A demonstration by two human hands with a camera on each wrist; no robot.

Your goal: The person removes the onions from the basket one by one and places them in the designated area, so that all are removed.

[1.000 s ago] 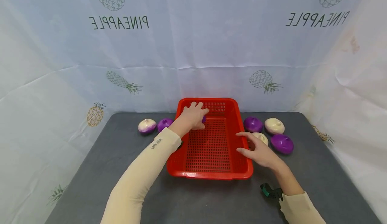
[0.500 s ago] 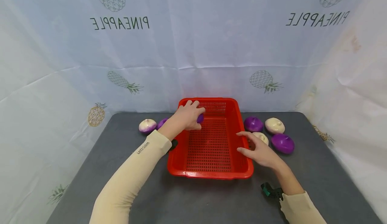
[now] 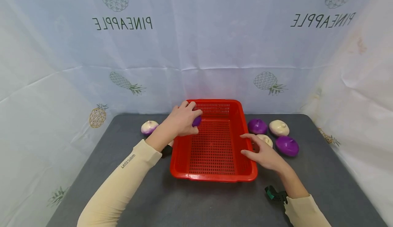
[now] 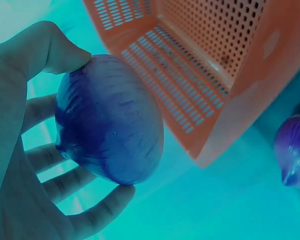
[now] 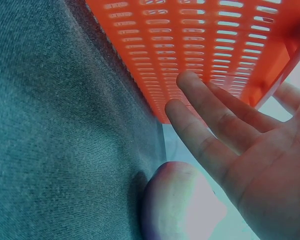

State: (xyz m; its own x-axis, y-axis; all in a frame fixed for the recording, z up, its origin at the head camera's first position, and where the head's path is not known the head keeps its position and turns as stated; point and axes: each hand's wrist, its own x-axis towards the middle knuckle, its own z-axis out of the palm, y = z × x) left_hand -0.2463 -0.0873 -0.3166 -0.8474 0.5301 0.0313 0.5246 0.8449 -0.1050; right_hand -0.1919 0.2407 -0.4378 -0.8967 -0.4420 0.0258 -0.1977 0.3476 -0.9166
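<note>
My left hand (image 3: 180,120) is over the left wall of the red plastic basket (image 3: 215,178). It holds a purple onion (image 4: 110,120) between thumb and fingers, and in the left wrist view the onion overlaps the basket's edge. My right hand (image 3: 264,153) stays at the basket's right rim, fingers spread and only slightly bent. In the right wrist view, those fingers (image 5: 202,135) lie along the slotted outer wall (image 5: 170,47). A cream onion (image 3: 265,139), partly hidden, sits just behind the right hand.
Right of the basket are two purple onions (image 3: 287,146) and another cream onion (image 3: 278,127). A white-and-purple onion (image 3: 149,127) lies on the dark table (image 3: 122,145) at left. A pineapple-print cloth (image 3: 212,49) hangs behind.
My left hand has moved left with the purple onion, from inside the basket to its left wall. The left forearm now covers a purple onion seen earlier. My right hand stays put.
</note>
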